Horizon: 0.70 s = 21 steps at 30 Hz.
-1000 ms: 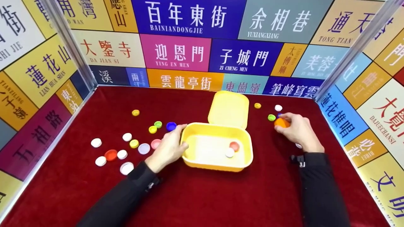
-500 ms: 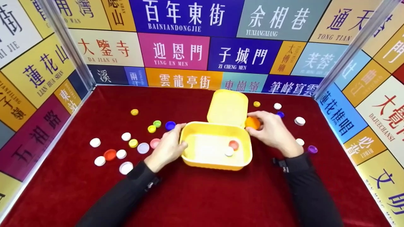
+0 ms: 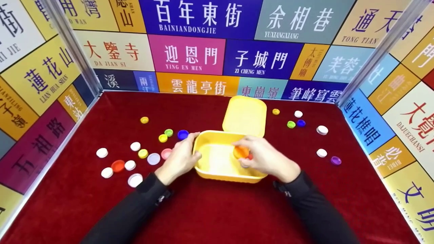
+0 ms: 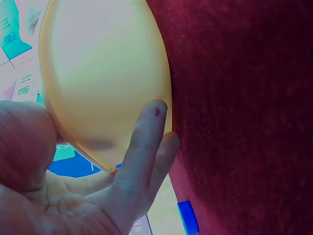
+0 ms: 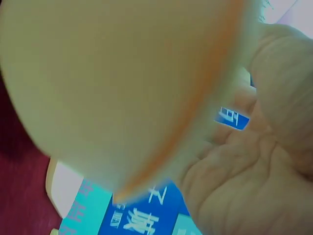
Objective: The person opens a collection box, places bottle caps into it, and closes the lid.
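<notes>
At the left of the frame lie loose caps, among them a red cap (image 3: 118, 166). Left of centre, the left hand (image 3: 179, 159) grips the yellow box (image 3: 225, 177) by its left rim; keeping that hold firm should stop it sliding on the bench (image 3: 217, 213). At centre, the right hand (image 3: 268, 158) pinches the orange cap (image 3: 239, 152) in its fingers, over the box's right half. Best lower it before releasing, lest it bounce. Farther right lies a purple cap (image 3: 336, 160).

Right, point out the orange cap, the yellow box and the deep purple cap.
Orange cap (image 3: 241, 152): head view, on the middle of its visible face.
Yellow box (image 3: 227, 177): head view, on its near outer wall.
Deep purple cap (image 3: 336, 160): head view, on its middle.
</notes>
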{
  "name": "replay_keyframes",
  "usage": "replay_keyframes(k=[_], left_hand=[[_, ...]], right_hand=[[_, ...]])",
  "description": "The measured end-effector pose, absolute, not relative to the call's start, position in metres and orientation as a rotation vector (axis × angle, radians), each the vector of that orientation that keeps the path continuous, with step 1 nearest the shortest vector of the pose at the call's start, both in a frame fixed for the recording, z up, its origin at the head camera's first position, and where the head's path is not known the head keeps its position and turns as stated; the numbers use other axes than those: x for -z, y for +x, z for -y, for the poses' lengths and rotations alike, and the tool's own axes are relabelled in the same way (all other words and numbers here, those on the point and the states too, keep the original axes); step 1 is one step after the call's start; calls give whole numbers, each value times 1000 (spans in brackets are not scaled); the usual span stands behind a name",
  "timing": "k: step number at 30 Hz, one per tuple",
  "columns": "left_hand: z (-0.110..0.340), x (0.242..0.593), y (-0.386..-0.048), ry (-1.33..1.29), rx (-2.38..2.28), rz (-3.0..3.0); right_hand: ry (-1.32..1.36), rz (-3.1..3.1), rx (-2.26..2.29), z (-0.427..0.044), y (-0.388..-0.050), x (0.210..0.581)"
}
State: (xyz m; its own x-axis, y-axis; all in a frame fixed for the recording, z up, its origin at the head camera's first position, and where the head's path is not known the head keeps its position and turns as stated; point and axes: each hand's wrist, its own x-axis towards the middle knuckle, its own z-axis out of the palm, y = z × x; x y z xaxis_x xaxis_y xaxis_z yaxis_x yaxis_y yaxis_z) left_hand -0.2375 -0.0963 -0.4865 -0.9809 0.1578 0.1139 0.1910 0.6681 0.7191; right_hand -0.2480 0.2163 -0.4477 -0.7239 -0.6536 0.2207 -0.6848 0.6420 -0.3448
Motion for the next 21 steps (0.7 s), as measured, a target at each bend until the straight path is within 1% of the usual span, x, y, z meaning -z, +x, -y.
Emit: replay_keyframes(k=[4,5,8,11,12,21], left_hand=[[97,488,-238,-316,1243,2811],[101,499,-244,-350,1257,2782],[102,499,-244,-355,1260,2775],[101,499,-244,-344,1250,2789],[97,488,-238,-309,1234,2816],[97,485,-236,-299,1224,2824]], right_hand=[[1223,2777,-598,-208,-243,452],[1237,2786,-600,-207,-242,452],[1255,2815,-614,-205,-241,453],[1241,2843,-621,-205,-240,451],[1237,2850,-621,-205,-240,451],[1197,2869,-582,-210,-240,448]])
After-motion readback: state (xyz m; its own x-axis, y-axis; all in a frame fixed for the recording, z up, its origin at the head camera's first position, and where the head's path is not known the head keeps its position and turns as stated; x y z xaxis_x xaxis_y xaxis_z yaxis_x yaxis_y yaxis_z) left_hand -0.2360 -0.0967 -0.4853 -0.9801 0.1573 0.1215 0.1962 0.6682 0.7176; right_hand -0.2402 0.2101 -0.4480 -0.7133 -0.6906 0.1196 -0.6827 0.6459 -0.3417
